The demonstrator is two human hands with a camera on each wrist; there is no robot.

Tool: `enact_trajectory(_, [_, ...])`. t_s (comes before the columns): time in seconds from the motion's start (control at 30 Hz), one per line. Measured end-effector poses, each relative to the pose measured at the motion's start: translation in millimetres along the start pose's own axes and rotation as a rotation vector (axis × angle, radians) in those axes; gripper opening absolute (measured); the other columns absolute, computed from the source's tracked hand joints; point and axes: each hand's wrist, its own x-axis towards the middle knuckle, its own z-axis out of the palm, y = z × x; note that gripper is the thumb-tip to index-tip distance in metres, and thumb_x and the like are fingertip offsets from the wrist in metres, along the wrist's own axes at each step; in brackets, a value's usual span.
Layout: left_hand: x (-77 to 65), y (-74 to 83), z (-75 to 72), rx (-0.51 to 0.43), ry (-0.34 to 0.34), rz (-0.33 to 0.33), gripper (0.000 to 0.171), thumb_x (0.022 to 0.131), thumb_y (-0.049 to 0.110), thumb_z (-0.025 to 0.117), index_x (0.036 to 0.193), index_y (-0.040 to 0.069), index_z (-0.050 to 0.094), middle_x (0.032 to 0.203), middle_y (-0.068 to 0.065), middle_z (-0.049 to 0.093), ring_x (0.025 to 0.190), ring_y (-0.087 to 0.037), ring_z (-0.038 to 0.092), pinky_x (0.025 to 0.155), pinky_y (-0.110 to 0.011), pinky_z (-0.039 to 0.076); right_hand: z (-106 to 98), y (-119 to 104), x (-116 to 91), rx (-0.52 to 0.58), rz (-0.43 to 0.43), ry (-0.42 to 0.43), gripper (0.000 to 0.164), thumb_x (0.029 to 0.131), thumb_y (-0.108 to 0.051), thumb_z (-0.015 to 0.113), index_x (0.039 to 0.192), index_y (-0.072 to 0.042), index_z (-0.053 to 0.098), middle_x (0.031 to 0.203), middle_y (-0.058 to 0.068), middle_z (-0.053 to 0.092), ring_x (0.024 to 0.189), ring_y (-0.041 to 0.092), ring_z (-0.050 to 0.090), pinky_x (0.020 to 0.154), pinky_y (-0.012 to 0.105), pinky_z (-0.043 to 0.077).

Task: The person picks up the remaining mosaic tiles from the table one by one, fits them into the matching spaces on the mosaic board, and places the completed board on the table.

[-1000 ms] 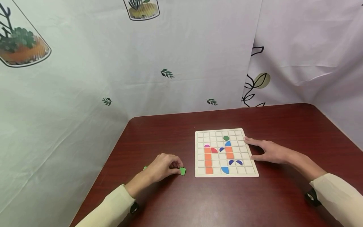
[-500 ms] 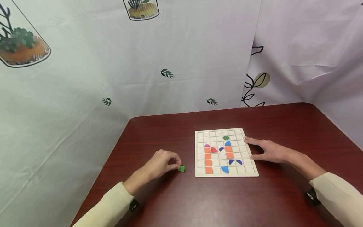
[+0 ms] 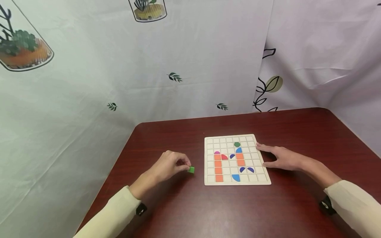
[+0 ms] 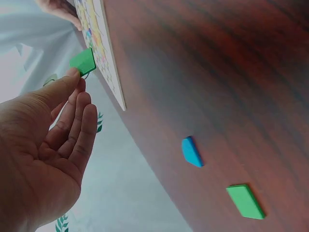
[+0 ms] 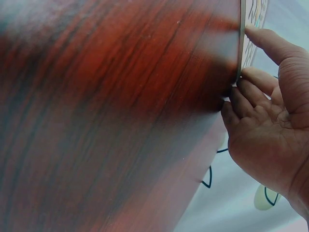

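My left hand (image 3: 170, 166) pinches a green square tile (image 3: 191, 169) between thumb and fingertips, a short way left of the board. In the left wrist view this green tile (image 4: 83, 62) sits at the thumb tip, while the other fingers (image 4: 79, 125) are bent loosely. A cream grid board (image 3: 257, 178) lies flat on the table with coloured pieces on its squares. Along the board's right edge rests my right hand (image 3: 284, 159), thumb and fingers spread. The right wrist view has the thumb (image 5: 275, 43) touching the board's rim (image 5: 242, 48).
A blue piece (image 4: 192, 152) and another green tile (image 4: 246, 201) lie on the dark red table (image 4: 159, 96), left of the board. Orange squares (image 3: 218, 171), blue quarter circles (image 3: 236, 178) and a green circle (image 3: 236, 144) are among the board's pieces. A printed white cloth (image 3: 193, 59) hangs behind.
My left hand has moved slightly up and away with the green tile, and the green bit behind it is now hidden from the head view. The right hand and board stay put.
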Motion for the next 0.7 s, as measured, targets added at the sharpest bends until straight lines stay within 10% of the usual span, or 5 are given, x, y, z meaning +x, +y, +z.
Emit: enact_trajectory(0.7, [32.7, 26.7, 10.0, -0.057, 0.022, 0.044, 0.008, 0.092, 0.014, 0.086, 0.094, 0.018, 0.079, 0.083, 0.014, 0.072, 0.074, 0.0, 0.063, 0.072, -0.024, 0.055, 0, 0, -1, -0.003, -0.003, 0.003, 0.091, 0.093, -0.042, 0.082, 0.163, -0.004, 0.039, 0.168, 0.026, 0.031, 0.147, 0.054, 0.034, 0.109, 0.072, 0.036])
